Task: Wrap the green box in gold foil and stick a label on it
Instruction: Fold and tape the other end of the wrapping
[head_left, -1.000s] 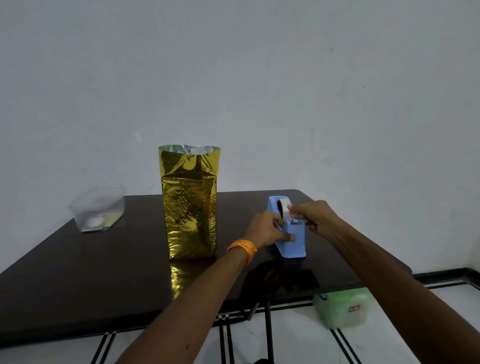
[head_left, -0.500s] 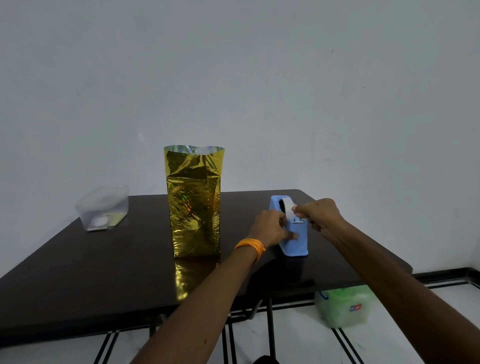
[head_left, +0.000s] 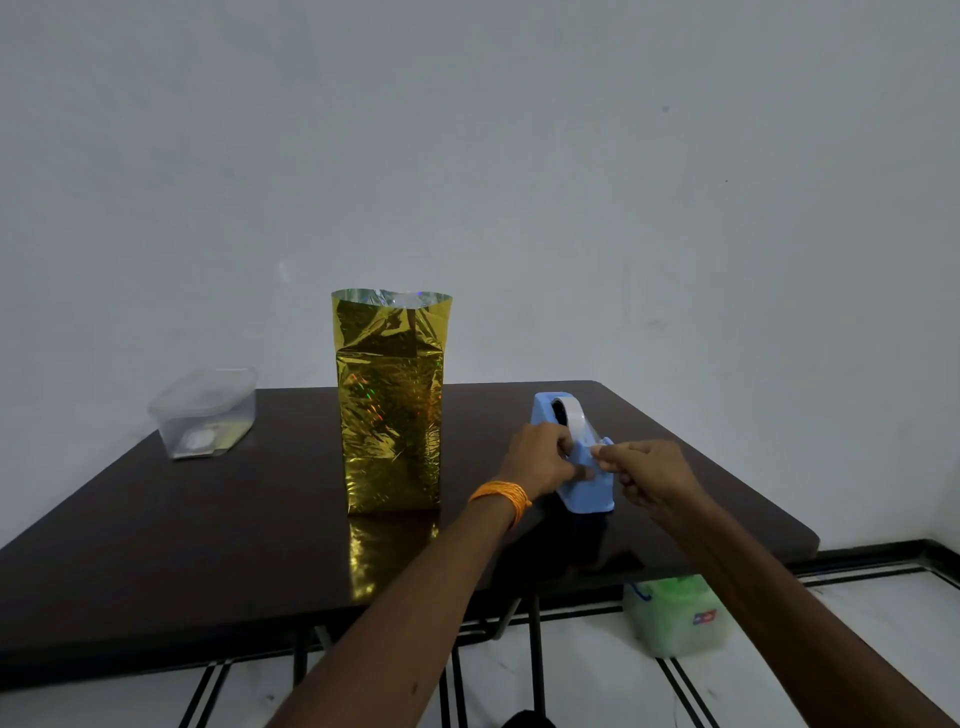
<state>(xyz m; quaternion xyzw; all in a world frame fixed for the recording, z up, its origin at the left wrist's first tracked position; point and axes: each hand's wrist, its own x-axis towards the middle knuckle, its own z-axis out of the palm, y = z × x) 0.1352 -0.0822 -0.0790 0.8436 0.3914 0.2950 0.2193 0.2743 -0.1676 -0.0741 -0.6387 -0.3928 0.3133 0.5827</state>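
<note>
Dispenser (head_left: 589, 493), left hand (head_left: 540, 460); tape (head_left: 574, 419), right hand (head_left: 649, 473)

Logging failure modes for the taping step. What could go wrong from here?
1. The right hand pinches the tape at the cutter while the left hand grips the tape dispenser; a hard pull could tilt or slide it.
2. The foil-wrapped box stands tall and upright, top open, beside the left forearm; a bump might topple it.
</note>
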